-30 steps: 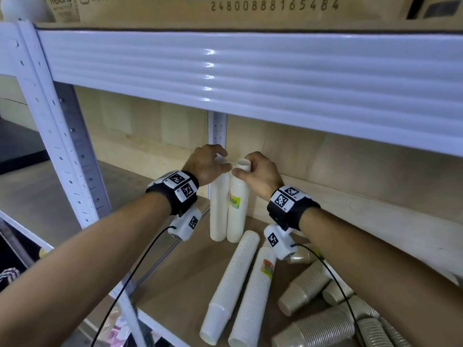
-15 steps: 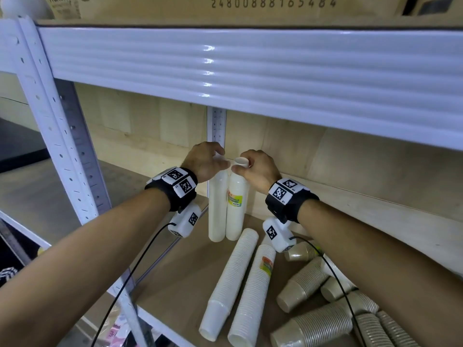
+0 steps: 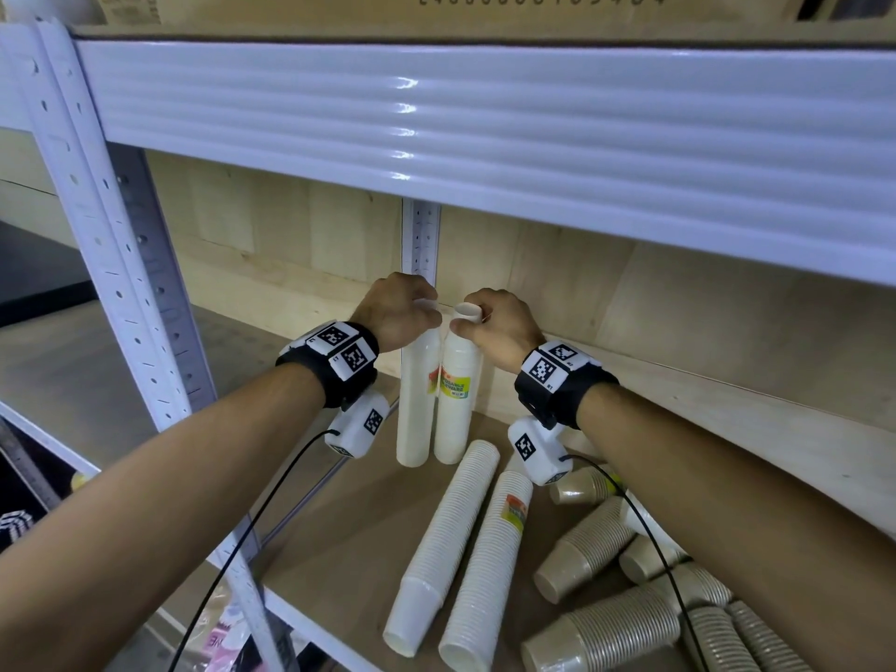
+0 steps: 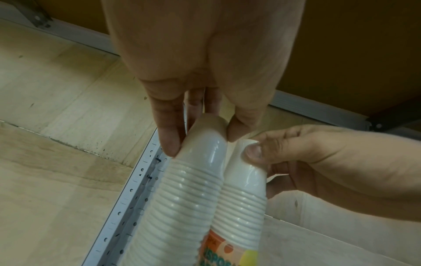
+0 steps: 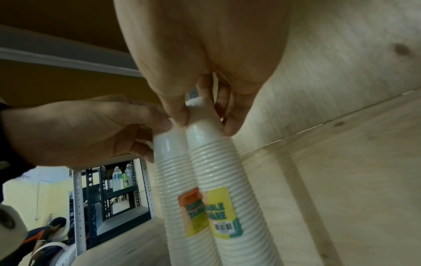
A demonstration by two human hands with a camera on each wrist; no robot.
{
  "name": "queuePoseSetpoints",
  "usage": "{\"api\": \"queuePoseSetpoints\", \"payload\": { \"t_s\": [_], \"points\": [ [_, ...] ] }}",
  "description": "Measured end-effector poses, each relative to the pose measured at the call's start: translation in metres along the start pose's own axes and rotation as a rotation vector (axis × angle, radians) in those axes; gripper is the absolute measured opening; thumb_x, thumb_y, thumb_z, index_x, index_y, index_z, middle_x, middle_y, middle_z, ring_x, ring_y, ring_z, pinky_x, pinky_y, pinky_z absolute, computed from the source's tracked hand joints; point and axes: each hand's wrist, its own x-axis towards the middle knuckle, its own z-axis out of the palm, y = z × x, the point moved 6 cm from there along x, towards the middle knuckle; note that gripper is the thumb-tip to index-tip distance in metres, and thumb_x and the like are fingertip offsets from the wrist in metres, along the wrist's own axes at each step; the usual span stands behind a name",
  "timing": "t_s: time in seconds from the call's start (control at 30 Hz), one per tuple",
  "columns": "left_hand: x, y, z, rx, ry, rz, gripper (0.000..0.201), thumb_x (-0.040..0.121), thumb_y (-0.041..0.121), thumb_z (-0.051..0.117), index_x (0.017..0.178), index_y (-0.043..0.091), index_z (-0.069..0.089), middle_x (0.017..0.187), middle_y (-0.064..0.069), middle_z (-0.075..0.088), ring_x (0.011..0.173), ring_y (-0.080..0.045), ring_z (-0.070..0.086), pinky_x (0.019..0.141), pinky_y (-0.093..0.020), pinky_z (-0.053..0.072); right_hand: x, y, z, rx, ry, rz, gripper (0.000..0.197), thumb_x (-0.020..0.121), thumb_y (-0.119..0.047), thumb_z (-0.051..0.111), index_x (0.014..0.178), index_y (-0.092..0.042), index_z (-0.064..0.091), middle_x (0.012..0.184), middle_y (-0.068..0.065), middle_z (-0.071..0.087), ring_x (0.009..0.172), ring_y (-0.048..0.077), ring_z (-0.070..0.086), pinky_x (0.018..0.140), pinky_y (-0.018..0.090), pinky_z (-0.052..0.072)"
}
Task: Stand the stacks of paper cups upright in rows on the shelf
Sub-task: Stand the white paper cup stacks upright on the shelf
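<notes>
Pinching the top cup of each standing stack, I hold my left hand (image 3: 395,310) curled on the left white stack (image 3: 414,395) and my right hand (image 3: 499,327) curled on the right white stack (image 3: 456,400); the wrist views show thumb and fingertips (image 4: 169,144) closed on the closed end of the topmost cup. Both stacks stand upright, touching side by side, at the back left of the shelf board (image 3: 349,521), just in front of the perforated rear upright (image 3: 421,235); each carries a coloured label (image 5: 222,212) facing forward

Step in hand, as I judge it: squaring the first pair of the row and steadying it before release. The next move calls for letting go gently, one hand at a time, since such tall narrow stacks should tip easily, then reaching for the two white stacks lying flat (image 3: 465,565) near the front edge and setting them beside the pair

Containers: no bin or tray is in view; the shelf itself holds the goods. To the right on the same board lie several brown cup stacks (image 3: 601,623), tumbled on their sides and at mixed angles. Every cup is nested in its stack; I cannot tell whether the wrapping is intact. A cardboard box (image 3: 485,12) sits on the shelf above, its contents hidden. By my estimate the task is at an early stage
</notes>
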Motion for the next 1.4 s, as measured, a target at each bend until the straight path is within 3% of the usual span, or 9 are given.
{"api": "queuePoseSetpoints", "payload": {
  "t_s": [0.2, 0.3, 0.4, 0.53, 0.67, 0.87, 1.0, 1.13, 1.4],
  "points": [
    [0.004, -0.004, -0.003, -0.007, 0.028, -0.091, 0.043, 0.079, 0.044, 0.071, 0.114, 0.021, 0.065, 0.106, 0.002, 0.062, 0.094, -0.018, 0.062, 0.074, -0.028, 0.050, 0.000, 0.000, -0.001, 0.008, -0.005, -0.003, 0.028, 0.084, -0.024, 0.072, 0.109, -0.012, 0.069, 0.104, 0.003, 0.068, 0.095, 0.020, 0.064, 0.086, 0.036, 0.053],
    [0.005, -0.003, -0.004, -0.014, 0.013, -0.099, 0.035, 0.078, 0.036, 0.072, 0.106, 0.015, 0.069, 0.102, -0.001, 0.068, 0.087, -0.019, 0.066, 0.071, -0.030, 0.056, 0.000, 0.001, -0.001, 0.011, -0.010, 0.003, 0.029, 0.083, -0.024, 0.072, 0.110, -0.012, 0.069, 0.105, 0.003, 0.068, 0.096, 0.021, 0.063, 0.087, 0.037, 0.053],
    [0.005, 0.000, -0.004, 0.012, -0.007, -0.057, 0.029, 0.078, 0.029, 0.069, 0.103, 0.015, 0.072, 0.105, 0.001, 0.070, 0.093, -0.016, 0.064, 0.067, -0.023, 0.050, 0.000, 0.002, 0.000, 0.013, -0.013, 0.006, 0.030, 0.083, -0.024, 0.072, 0.110, -0.011, 0.069, 0.105, 0.003, 0.068, 0.096, 0.021, 0.063, 0.088, 0.038, 0.053],
    [0.003, 0.000, -0.003, -0.005, -0.014, -0.061, 0.033, 0.079, 0.033, 0.071, 0.108, 0.017, 0.070, 0.107, 0.000, 0.066, 0.099, -0.018, 0.061, 0.080, -0.029, 0.051, 0.000, 0.004, -0.001, 0.015, -0.013, 0.015, 0.031, 0.082, -0.026, 0.073, 0.110, -0.014, 0.068, 0.106, 0.002, 0.067, 0.096, 0.019, 0.063, 0.088, 0.038, 0.053],
    [0.004, -0.002, -0.002, -0.037, -0.030, -0.079, 0.029, 0.078, 0.030, 0.075, 0.103, 0.016, 0.069, 0.105, -0.005, 0.067, 0.093, -0.023, 0.064, 0.079, -0.036, 0.058, -0.001, 0.004, -0.003, 0.010, -0.018, 0.010, 0.029, 0.083, -0.025, 0.073, 0.109, -0.014, 0.069, 0.106, 0.003, 0.067, 0.096, 0.020, 0.062, 0.088, 0.038, 0.053],
    [0.001, 0.006, -0.001, 0.005, -0.045, -0.004, 0.031, 0.086, 0.015, 0.069, 0.117, 0.012, 0.068, 0.123, -0.002, 0.065, 0.114, -0.019, 0.059, 0.086, -0.024, 0.043, -0.001, 0.003, -0.003, 0.007, -0.022, 0.008, 0.033, 0.083, -0.026, 0.073, 0.111, -0.011, 0.068, 0.107, 0.004, 0.067, 0.097, 0.020, 0.063, 0.088, 0.039, 0.053],
    [0.002, 0.003, -0.001, -0.011, -0.065, -0.052, 0.035, 0.081, 0.029, 0.076, 0.113, 0.018, 0.067, 0.122, -0.001, 0.064, 0.112, -0.019, 0.059, 0.090, -0.031, 0.048, 0.000, 0.005, -0.002, 0.003, -0.024, 0.019, 0.035, 0.081, -0.029, 0.073, 0.111, -0.012, 0.068, 0.107, 0.003, 0.067, 0.097, 0.020, 0.063, 0.089, 0.041, 0.053],
    [0.003, 0.001, -0.005, -0.004, 0.001, -0.039, 0.026, 0.083, 0.022, 0.073, 0.108, 0.015, 0.070, 0.121, -0.004, 0.065, 0.111, -0.020, 0.060, 0.088, -0.030, 0.049, 0.000, 0.004, -0.002, 0.000, -0.032, 0.018, 0.034, 0.082, -0.027, 0.073, 0.111, -0.011, 0.068, 0.107, 0.003, 0.068, 0.097, 0.020, 0.063, 0.089, 0.041, 0.054],
    [-0.004, 0.002, -0.005, -0.028, 0.007, -0.020, 0.032, 0.088, 0.025, 0.069, 0.119, 0.015, 0.066, 0.122, -0.006, 0.064, 0.107, -0.021, 0.059, 0.084, -0.027, 0.045, -0.002, 0.002, -0.004, 0.013, -0.045, 0.012, 0.032, 0.083, -0.026, 0.072, 0.113, -0.013, 0.067, 0.104, 0.002, 0.067, 0.097, 0.021, 0.063, 0.085, 0.033, 0.051]
  ]
}}
